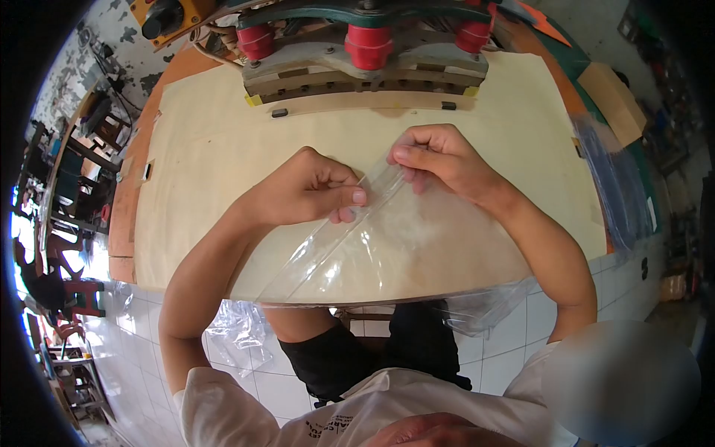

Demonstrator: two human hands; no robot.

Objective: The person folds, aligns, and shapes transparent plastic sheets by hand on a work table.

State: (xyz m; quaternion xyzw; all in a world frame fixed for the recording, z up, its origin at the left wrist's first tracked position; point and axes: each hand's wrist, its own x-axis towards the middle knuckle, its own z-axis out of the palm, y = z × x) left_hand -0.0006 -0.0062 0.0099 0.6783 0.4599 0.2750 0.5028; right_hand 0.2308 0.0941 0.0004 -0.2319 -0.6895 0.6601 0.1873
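Note:
A clear plastic sheet [417,246] with a folded, seam-like strip along its upper left edge lies over the front of the table and hangs past its rim. My left hand [324,190] pinches that strip between thumb and fingers near the middle of the table. Farther up the same edge, my right hand [439,156] grips the sheet's corner with thumb against curled fingers. Both hands are a little above the table, and the strip runs taut between them. Whether the sheet is one layer or two I cannot tell.
A press-like machine [365,71] with red insulators stands at the back of the cream-covered table [201,149]. Bluish plastic sheets [614,186] hang at the right edge, near a cardboard piece [611,104]. Crumpled clear plastic [242,335] lies below the table's front left.

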